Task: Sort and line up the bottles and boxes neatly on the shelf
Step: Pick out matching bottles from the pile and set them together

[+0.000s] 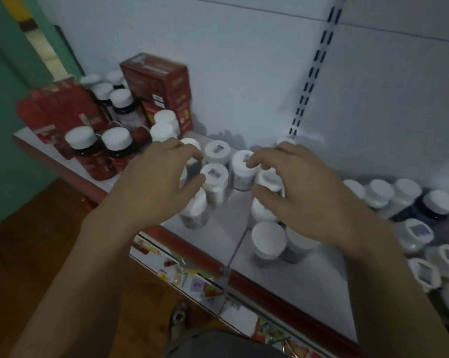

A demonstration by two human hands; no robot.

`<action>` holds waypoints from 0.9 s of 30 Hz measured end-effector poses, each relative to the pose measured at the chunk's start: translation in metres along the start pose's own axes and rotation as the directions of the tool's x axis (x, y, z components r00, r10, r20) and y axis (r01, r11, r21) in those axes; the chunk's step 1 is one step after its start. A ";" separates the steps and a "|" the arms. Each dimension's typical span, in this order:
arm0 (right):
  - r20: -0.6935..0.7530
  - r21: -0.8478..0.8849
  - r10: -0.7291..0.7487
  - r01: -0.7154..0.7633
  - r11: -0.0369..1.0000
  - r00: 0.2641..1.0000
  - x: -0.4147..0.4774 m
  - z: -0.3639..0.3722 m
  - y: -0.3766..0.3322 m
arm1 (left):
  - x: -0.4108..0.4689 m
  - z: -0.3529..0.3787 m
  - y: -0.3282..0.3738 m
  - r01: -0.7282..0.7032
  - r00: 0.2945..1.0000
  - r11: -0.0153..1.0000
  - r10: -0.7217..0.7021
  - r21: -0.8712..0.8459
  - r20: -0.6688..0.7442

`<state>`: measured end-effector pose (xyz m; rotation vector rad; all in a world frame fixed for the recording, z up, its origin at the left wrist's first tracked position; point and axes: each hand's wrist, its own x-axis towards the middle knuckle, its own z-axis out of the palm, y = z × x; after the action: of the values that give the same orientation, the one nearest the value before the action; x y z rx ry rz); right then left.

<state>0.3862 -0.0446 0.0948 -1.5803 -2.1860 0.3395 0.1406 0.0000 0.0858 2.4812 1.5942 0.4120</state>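
1. My left hand [161, 182] is curled, fingers and thumb round a half-hidden bottle [192, 165]. Only its white cap edge and a strip of dark body show between them.
2. My right hand [303, 192] is curled too, arched over a white-capped bottle [270, 178]. Blur and my own palm hide the contact, so I cannot tell whether it grips or only hovers.
3. Between my hands, mid-shelf, stand stickered bottles [217, 151] packed close together. Their cap stickers are too smeared to read.
4. Just below my left thumb is a blurred bottle [195, 211] — upright or tilted, I can't say.
5. The grey shelf [282, 275] has a red front edge. At its left end are red boxes [159, 83], and dark bottles [80, 140] with white caps partly cover the ones behind them.
6. At the right, more bottles [440, 202] crowd together, and the outermost are cut off by the frame edge.
7. On the level below, colourful packets [192, 280] show through glare — I cannot make out what they are.
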 end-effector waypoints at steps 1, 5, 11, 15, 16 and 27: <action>-0.003 0.002 -0.010 0.010 1.000 1.000 0.013 0.009 -0.011 | 0.001 -0.005 -0.017 0.001 1.000 1.000 -0.001 -0.001 -0.001; 0.007 0.013 0.010 -0.010 1.000 1.000 0.062 0.047 -0.052 | 0.008 -0.031 -0.099 -0.004 0.998 1.000 0.005 0.019 -0.067; 0.004 -0.004 0.016 -0.016 1.000 1.000 0.125 0.085 -0.093 | 0.016 -0.056 -0.195 0.027 0.998 1.000 -0.028 -0.007 -0.059; 0.027 -0.162 -0.076 0.079 0.984 0.997 0.172 0.092 -0.118 | 0.023 -0.063 -0.238 0.002 0.999 1.000 -0.002 -0.009 0.037; 0.048 -0.191 -0.116 0.123 0.974 0.992 0.188 0.092 -0.123 | 0.026 -0.064 -0.248 -0.006 0.999 1.000 0.006 -0.013 0.052; 0.552 0.050 -0.174 0.176 0.983 0.816 0.291 0.120 -0.129 | 0.021 -0.032 -0.282 0.051 0.973 0.928 0.037 -0.369 0.228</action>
<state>0.1441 0.1947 0.1000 -1.3791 -2.7388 0.8264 -0.1049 0.1365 0.0393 2.1461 1.2941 0.3682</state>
